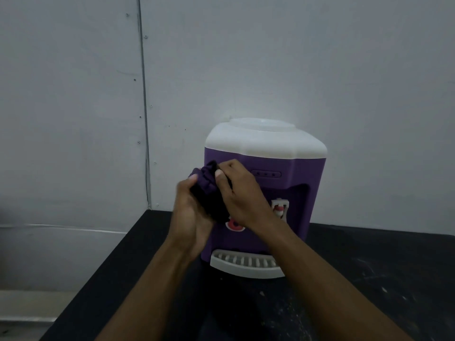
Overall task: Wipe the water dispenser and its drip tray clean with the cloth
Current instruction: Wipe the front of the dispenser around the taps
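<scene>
A purple water dispenser (293,183) with a white top stands on a black table (369,279) against the wall. Its white slotted drip tray (243,264) juts out at the bottom front. A dark purple cloth (209,190) is bunched up in front of the dispenser's upper left corner. My left hand (189,217) grips the cloth from below and the left. My right hand (243,195) pinches its top from the right and hides part of the taps; one red and white tap (279,207) shows beside it.
A grey wall (295,57) rises right behind the dispenser, with a thin vertical cable (144,94) running down it at the left. The table's left edge (98,274) runs diagonally; beyond it lies a lower grey floor or ledge.
</scene>
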